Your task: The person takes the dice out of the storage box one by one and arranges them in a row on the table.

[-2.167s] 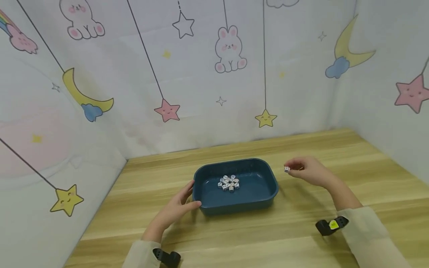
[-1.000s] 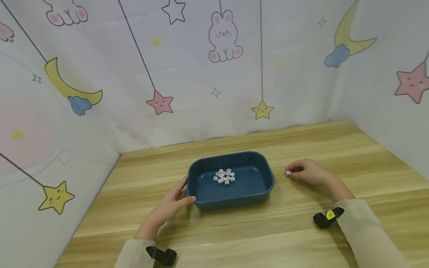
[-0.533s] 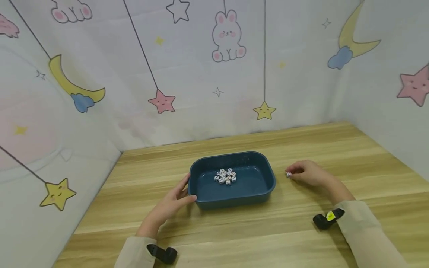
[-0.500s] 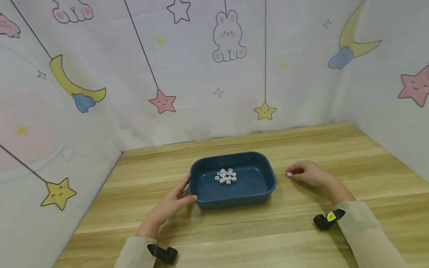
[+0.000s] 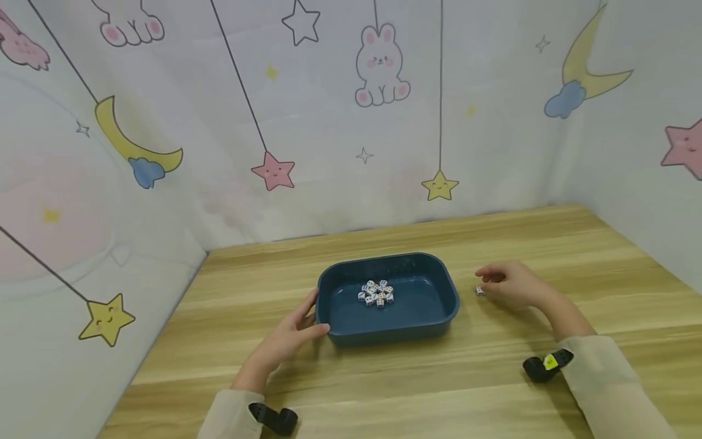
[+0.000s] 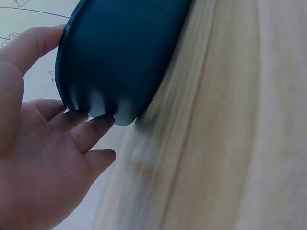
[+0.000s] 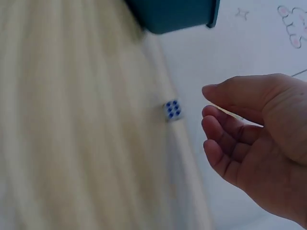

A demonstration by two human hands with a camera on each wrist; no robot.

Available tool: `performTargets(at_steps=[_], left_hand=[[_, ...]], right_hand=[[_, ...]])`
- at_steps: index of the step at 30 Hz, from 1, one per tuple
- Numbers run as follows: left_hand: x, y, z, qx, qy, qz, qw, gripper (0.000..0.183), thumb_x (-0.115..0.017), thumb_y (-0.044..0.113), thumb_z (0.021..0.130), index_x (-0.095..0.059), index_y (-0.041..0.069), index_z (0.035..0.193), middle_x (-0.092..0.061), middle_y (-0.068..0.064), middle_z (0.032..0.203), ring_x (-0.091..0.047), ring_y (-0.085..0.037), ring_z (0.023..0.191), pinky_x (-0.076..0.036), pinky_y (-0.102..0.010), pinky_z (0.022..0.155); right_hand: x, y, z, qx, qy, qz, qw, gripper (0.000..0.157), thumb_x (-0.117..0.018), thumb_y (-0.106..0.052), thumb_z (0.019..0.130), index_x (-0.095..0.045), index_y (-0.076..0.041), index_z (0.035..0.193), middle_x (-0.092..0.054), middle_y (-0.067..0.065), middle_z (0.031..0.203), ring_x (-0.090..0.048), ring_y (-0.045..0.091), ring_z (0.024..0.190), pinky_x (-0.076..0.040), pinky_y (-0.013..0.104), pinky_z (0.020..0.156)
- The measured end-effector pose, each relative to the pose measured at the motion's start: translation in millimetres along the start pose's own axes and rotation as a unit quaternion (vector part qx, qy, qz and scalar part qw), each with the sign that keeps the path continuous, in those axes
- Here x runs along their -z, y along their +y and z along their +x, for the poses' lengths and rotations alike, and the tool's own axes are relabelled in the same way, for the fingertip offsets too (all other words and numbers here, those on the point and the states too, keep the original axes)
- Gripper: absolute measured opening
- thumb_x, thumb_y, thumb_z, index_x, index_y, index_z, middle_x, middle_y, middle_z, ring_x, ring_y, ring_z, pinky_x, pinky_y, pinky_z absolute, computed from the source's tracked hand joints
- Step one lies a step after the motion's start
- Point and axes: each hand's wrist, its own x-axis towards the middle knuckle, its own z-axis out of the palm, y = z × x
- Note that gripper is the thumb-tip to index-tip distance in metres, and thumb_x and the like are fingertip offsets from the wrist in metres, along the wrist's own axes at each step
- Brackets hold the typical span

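Observation:
A deep teal rectangular tray [image 5: 392, 335] stands on the table, with a small heap of white dice [image 5: 376, 294] lying toward its left half. My left hand [image 5: 287, 338] holds the tray's left end, thumb at the near corner and fingertips against the outer wall [image 6: 120, 62]. To the right of the tray one white die [image 5: 480, 291] sits on the tabletop, its blue six-pip face [image 7: 173, 109] showing in the right wrist view. Beside that die, my right hand [image 5: 515, 285] has thumb and fingers parted and holds nothing; a gap separates the fingertips from the die.
The wood-grain table [image 5: 395, 390] runs back to a white cloth backdrop [image 5: 323, 201] printed with stars, moons and rabbits. Cloth also hangs along the left and right sides. A small black camera [image 5: 274, 419] is strapped on the left sleeve, another camera [image 5: 540, 367] on the right.
The right hand has lowered the pinched die to the table right of the tray, then let go and drawn slightly away. The left hand stays on the tray. The head view has shifted slightly.

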Motion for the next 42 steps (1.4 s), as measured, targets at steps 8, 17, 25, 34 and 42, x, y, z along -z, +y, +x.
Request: performTargets(at_steps=[8,17,25,34,42], left_hand=[[-1.3,-2.3,-1.2,-0.001,0.009,0.001,1.0,0.08,-0.067,0.021,0.092,-0.018,0.023,0.156,-0.014,-0.004,0.161,-0.03,-0.031,0.142,-0.025,-0.052,0.113],[-2.7,-3.2,0.2,0.0,0.014,-0.003,0.9999,0.08,-0.067,0.022,0.092,-0.019,0.024,0.155,-0.015,-0.003,0.161,-0.031,-0.031,0.142,-0.025,-0.053,0.113],[-2.6,-3.3,-1.2,-0.001,0.018,-0.002,0.9998,0.08,-0.067,0.021,0.092,-0.019,0.023,0.156,-0.015,-0.004,0.161,-0.031,-0.031,0.141,-0.026,-0.053,0.113],[-1.4,-3.6,-1.9,-0.004,0.017,-0.001,0.9998,0.079,-0.067,0.022,0.092,-0.02,0.023,0.155,-0.015,-0.004,0.161,-0.031,-0.032,0.141,-0.026,-0.052,0.112],[-2.0,-4.7,-1.5,-0.01,0.016,-0.005,0.9998,0.081,-0.068,0.023,0.091,-0.019,0.022,0.156,-0.014,-0.006,0.161,-0.031,-0.033,0.141,-0.027,-0.052,0.112]], right_hand=[[9.8,-39,14,0.039,0.014,-0.023,0.999,0.031,-0.064,-0.012,0.091,-0.064,0.005,0.117,-0.068,0.007,0.096,-0.062,0.019,0.087,-0.051,0.035,0.075],[8.7,-81,39,0.038,-0.013,-0.017,0.999,0.036,-0.061,-0.021,0.095,-0.062,0.0,0.125,-0.068,0.009,0.104,-0.063,0.021,0.093,-0.052,0.037,0.078],[-12.1,-103,53,0.065,-0.02,0.02,0.997,0.035,-0.063,-0.018,0.093,-0.063,0.001,0.123,-0.068,0.01,0.103,-0.063,0.02,0.091,-0.052,0.036,0.078],[-44.9,-113,61,0.078,-0.05,0.057,0.994,0.032,-0.063,-0.015,0.093,-0.064,0.002,0.121,-0.067,0.008,0.103,-0.062,0.019,0.091,-0.053,0.036,0.08],[-68.5,-109,66,0.063,-0.072,0.074,0.993,0.028,-0.063,-0.011,0.093,-0.065,0.002,0.117,-0.067,0.007,0.099,-0.061,0.018,0.09,-0.052,0.035,0.079]])
